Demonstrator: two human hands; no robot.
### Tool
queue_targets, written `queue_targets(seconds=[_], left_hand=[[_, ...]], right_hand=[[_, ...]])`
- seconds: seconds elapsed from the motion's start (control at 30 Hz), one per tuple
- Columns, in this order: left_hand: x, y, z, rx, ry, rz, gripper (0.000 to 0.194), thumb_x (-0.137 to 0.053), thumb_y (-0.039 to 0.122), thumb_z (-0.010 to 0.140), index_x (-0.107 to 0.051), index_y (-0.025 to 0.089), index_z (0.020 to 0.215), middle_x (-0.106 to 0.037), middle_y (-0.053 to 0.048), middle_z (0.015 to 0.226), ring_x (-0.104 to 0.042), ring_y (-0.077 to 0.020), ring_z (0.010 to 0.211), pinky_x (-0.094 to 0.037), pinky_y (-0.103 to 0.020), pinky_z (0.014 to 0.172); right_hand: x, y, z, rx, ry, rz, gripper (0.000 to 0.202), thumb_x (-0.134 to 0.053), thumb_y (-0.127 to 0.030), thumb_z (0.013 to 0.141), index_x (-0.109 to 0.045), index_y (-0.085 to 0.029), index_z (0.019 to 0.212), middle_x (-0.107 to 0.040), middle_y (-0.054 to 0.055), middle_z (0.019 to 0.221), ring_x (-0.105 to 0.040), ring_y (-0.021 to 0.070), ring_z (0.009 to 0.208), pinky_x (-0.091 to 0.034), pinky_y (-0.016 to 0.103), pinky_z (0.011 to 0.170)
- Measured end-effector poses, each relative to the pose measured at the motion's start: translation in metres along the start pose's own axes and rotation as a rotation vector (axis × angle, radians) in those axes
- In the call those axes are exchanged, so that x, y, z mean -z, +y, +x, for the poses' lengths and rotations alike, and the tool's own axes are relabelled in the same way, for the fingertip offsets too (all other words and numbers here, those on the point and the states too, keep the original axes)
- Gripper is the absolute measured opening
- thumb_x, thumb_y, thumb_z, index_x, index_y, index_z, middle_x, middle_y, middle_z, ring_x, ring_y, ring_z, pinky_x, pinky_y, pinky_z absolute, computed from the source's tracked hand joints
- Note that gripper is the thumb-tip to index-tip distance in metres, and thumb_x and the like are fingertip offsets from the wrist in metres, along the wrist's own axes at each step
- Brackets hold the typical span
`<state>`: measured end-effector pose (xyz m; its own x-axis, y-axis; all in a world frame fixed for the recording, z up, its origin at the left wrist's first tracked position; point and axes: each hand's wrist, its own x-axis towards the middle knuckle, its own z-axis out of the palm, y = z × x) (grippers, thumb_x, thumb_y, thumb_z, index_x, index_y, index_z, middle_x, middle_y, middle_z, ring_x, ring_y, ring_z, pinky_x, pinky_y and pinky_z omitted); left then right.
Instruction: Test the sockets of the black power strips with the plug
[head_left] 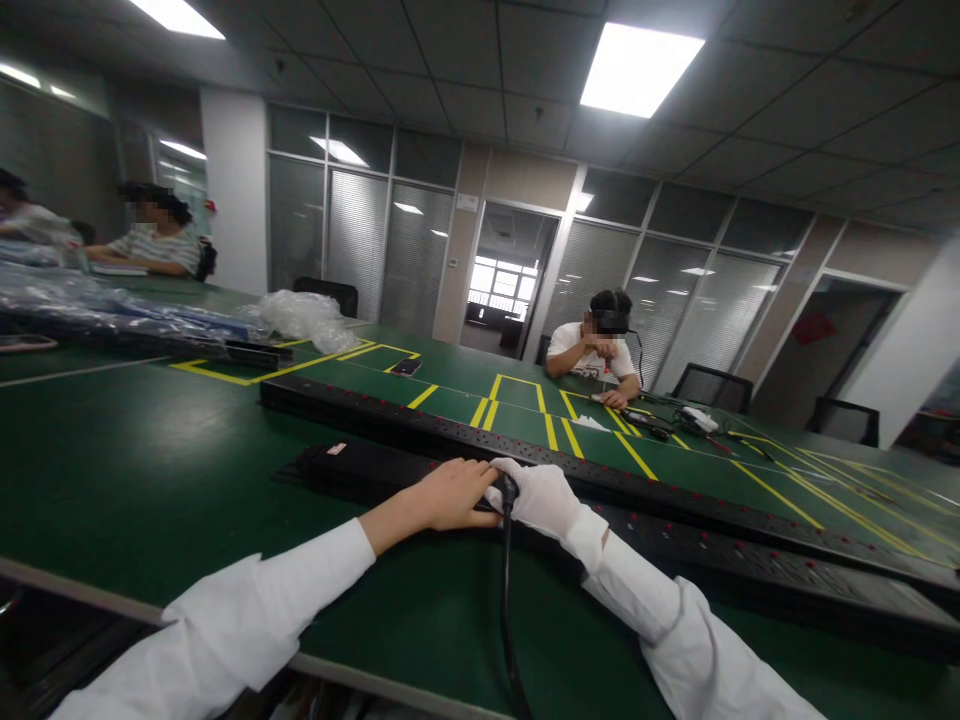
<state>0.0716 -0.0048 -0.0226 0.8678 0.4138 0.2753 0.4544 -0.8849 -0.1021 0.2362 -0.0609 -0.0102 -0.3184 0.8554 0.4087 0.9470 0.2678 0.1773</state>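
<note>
Two long black power strips lie side by side across the green table. My bare left hand point(459, 493) rests on the nearer strip point(375, 470), its fingers wrapped over the top edge. Right beside it, my right hand point(546, 500), in a white glove, is closed around a black plug point(508, 490) at the nearer strip. From the plug a black cable point(506, 610) hangs down over the table's front edge. Whether the plug sits in a socket is hidden by the fingers. Behind them runs the farther strip point(450, 432), with red dots along it.
Clear plastic wrap point(307, 318) and wrapped items point(127, 315) lie at the left. A phone point(407, 367) lies beyond the strips. Across the table point(187, 420) sits a person point(592, 345) near cables and small devices. Yellow tape marks the tabletop.
</note>
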Motion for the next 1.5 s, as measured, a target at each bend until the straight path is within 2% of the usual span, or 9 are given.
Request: queue_targets(seconds=[0.3,0.63,0.87,1.1,1.37,1.5], left_hand=[[0.003,-0.001,-0.002,0.02,-0.013,-0.039,0.05,-0.045,0.056,0.073,-0.045,0.017,0.106,-0.057,-0.01,0.103,-0.054,-0.0268,0.092,-0.038,-0.036,0.08],[0.013,-0.029,-0.018,0.112,-0.087,-0.16,0.051,-0.055,0.053,0.065,-0.047,0.021,0.104,-0.058,-0.006,0.105,-0.055,-0.0248,0.094,-0.039,-0.032,0.081],[0.009,-0.029,-0.015,0.121,-0.106,-0.152,0.047,-0.053,0.054,0.067,-0.049,0.022,0.101,-0.06,-0.006,0.102,-0.057,-0.0252,0.091,-0.041,-0.032,0.077],[0.008,-0.03,-0.015,0.182,-0.123,-0.128,0.046,-0.051,0.058,0.065,-0.052,0.021,0.092,-0.062,-0.007,0.097,-0.058,-0.0275,0.088,-0.042,-0.035,0.073],[0.008,-0.029,-0.016,0.165,-0.109,-0.133,0.05,-0.051,0.058,0.065,-0.05,0.022,0.1,-0.06,-0.007,0.102,-0.057,-0.0271,0.091,-0.041,-0.034,0.076],[0.01,-0.028,-0.016,0.169,-0.123,-0.159,0.05,-0.053,0.057,0.065,-0.049,0.023,0.101,-0.06,-0.006,0.102,-0.056,-0.0263,0.093,-0.041,-0.033,0.076]], right_hand=[[-0.002,-0.004,0.003,0.002,-0.014,-0.008,0.048,-0.035,-0.054,0.08,-0.049,-0.024,0.114,-0.067,0.004,0.078,-0.062,0.0169,0.07,-0.037,0.023,0.061],[-0.006,-0.034,0.025,-0.021,-0.032,-0.012,0.051,-0.034,-0.057,0.079,-0.044,-0.024,0.116,-0.066,0.005,0.077,-0.062,0.0185,0.068,-0.038,0.025,0.06],[-0.005,-0.036,0.023,-0.049,-0.008,0.01,0.048,-0.035,-0.057,0.079,-0.047,-0.024,0.111,-0.066,0.005,0.081,-0.062,0.0181,0.072,-0.039,0.025,0.063],[0.0,-0.038,0.022,-0.083,-0.026,0.024,0.048,-0.036,-0.06,0.077,-0.046,-0.021,0.102,-0.065,0.004,0.076,-0.061,0.017,0.065,-0.036,0.023,0.057],[0.002,-0.039,0.022,-0.049,0.001,0.002,0.033,-0.036,-0.05,0.08,-0.05,-0.021,0.088,-0.065,0.003,0.076,-0.059,0.0143,0.066,-0.033,0.022,0.057],[-0.001,-0.038,0.021,-0.045,0.023,-0.001,0.034,-0.035,-0.05,0.08,-0.051,-0.022,0.088,-0.064,0.002,0.076,-0.059,0.0139,0.065,-0.032,0.022,0.057]])
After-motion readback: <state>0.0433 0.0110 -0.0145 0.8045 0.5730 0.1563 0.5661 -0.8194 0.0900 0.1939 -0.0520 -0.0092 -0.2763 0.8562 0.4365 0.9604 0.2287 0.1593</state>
